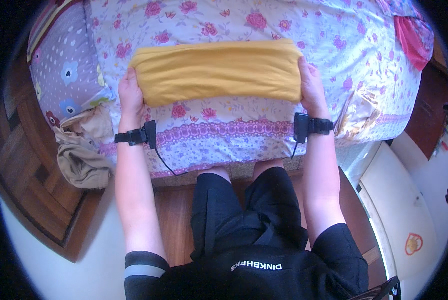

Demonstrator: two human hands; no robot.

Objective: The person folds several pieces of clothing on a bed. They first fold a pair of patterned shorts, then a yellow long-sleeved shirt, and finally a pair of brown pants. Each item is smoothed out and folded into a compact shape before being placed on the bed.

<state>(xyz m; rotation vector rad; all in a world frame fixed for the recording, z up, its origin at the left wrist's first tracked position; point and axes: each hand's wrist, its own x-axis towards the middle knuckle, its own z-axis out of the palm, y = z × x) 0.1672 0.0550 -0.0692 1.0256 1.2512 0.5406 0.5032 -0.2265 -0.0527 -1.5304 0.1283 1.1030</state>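
Observation:
A folded yellow cloth garment (219,72) stretches between my two hands in a long band, above the floral bedsheet (204,22). My left hand (131,95) grips its left end, the thumb on the near face. At the opposite end my right hand (312,87) is closed on the cloth in the same way. Shallow creases run along the fabric, and its lower edge bows up slightly in the middle. The fingers behind the cloth are hidden. What kind of garment it is, I cannot tell.
A grey-purple pillow (66,75) with flowers lies at the left of the bed. Beige and grey-brown clothes (84,162) hang over the bed's left corner. A cream-coloured bundle (359,110) rests near the right edge, and a red cloth (413,42) is at the far right.

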